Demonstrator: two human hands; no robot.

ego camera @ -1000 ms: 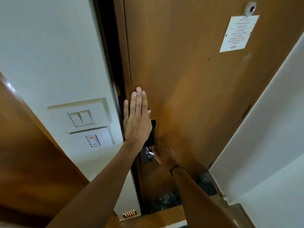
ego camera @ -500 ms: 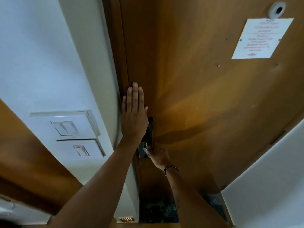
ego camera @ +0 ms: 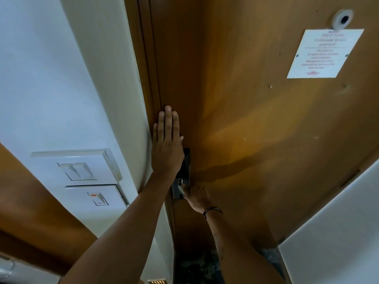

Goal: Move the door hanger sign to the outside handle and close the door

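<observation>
Door (ego camera: 256,124): wooden, seen from inside the room, its edge looks flush with the frame (ego camera: 146,78) beside the left hand.
Left hand (ego camera: 167,146): flat and open, fingers pressed together, palm against the door just above the lock plate (ego camera: 185,165).
Right hand (ego camera: 195,196): lower down at the metal handle (ego camera: 180,188), fingers curled toward it; whether they actually grip it I cannot tell.
Door hanger sign: nowhere in view from here; I'd guess it is on the outer handle, hidden behind the door.
Other fixtures: a white notice (ego camera: 325,53) and peephole (ego camera: 342,19) on the door, light switches (ego camera: 78,171) on the wall to the left.
Stage: closing looks nearly done.
Risk: if the palm eases off before the latch catches, the door may spring back ajar; fingertips near the frame edge could get nipped; a hard shove might shake a loosely hung sign off outside.
</observation>
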